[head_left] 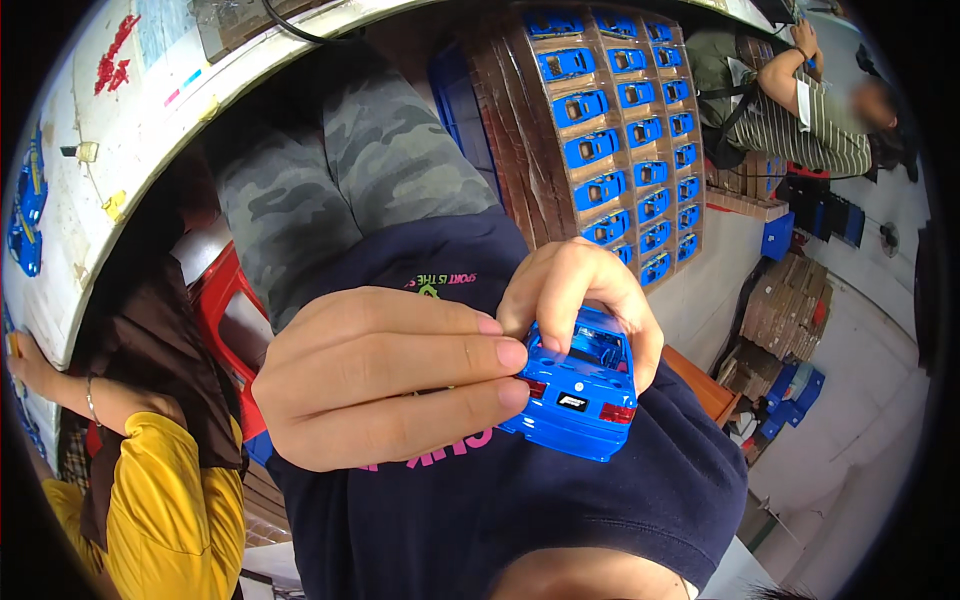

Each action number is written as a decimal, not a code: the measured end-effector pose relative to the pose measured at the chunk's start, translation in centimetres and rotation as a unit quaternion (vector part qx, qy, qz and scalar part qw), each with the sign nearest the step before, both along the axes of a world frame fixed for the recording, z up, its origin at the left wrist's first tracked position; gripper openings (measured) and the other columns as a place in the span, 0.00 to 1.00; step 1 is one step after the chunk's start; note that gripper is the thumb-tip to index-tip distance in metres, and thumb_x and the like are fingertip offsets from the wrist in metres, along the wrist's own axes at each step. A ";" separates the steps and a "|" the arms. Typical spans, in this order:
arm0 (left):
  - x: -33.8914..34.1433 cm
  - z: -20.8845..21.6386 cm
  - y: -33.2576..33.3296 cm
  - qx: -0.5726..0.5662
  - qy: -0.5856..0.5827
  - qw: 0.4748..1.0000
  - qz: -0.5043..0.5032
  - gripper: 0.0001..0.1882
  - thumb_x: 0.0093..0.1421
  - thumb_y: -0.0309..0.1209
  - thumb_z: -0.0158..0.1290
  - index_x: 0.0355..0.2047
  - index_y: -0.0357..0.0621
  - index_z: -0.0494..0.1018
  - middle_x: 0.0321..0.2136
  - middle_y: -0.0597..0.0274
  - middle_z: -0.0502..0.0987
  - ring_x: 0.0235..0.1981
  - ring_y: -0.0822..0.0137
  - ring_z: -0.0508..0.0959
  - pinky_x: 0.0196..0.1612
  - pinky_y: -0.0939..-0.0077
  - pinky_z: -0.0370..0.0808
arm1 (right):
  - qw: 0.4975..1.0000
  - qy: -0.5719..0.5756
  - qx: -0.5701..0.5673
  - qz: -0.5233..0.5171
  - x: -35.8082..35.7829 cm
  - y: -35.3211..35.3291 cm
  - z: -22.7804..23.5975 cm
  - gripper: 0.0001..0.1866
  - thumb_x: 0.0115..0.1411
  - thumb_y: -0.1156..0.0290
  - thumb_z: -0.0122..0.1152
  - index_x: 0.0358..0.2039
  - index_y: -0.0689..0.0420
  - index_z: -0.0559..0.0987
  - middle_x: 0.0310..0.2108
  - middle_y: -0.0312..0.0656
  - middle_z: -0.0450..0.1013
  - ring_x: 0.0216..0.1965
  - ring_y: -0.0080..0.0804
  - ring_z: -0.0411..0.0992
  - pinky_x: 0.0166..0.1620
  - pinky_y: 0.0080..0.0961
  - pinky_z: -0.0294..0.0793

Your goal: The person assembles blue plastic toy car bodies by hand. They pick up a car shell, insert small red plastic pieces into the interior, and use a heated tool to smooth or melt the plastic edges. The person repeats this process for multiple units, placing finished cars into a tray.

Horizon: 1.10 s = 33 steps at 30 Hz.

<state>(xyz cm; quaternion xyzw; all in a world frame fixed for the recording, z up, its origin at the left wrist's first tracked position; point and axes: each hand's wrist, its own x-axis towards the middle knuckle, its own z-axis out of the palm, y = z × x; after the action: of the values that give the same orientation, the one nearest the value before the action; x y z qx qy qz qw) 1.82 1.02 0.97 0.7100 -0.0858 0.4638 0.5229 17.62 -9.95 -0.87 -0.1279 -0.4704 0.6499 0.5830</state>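
Note:
A glossy blue toy car point(580, 432) is held up in front of my chest, its rear end towards the camera. Two red tail lights and a small black plate show on its back. My right hand point(588, 283) wraps round the car's roof and side, with one fingertip at the rear window. From the left, my left hand point(375, 378) closes on the car's left rear corner, its fingertips together beside the left tail light. Its thumb is out of sight, and so is anything small that may be between those fingers.
Beyond my lap stands a stacked tray point(540, 150) with rows of blue car bodies. A white table point(150, 110) curves along the left, bearing red bits and blue parts. A person in yellow point(165, 500) sits left; another in stripes point(790, 120) is far right, near cardboard stacks point(785, 310).

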 end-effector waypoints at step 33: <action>1.2 -1.5 -2.5 -0.129 0.019 0.987 -0.093 0.28 0.35 0.33 0.63 0.35 0.38 0.61 0.28 0.52 0.72 0.27 0.65 0.71 0.29 0.78 0.63 | 0.981 0.178 -0.022 0.076 -0.8 -0.6 -4.6 0.42 0.31 0.65 0.72 0.43 0.70 0.56 0.38 0.49 0.64 0.41 0.30 0.65 0.44 0.24 0.64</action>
<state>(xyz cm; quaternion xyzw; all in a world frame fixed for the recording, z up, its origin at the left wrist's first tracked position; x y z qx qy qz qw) 3.04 -1.50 -0.58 0.6340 -0.0809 0.4065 0.6529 16.82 -10.55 -5.44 0.0127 -0.3527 0.7149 0.6036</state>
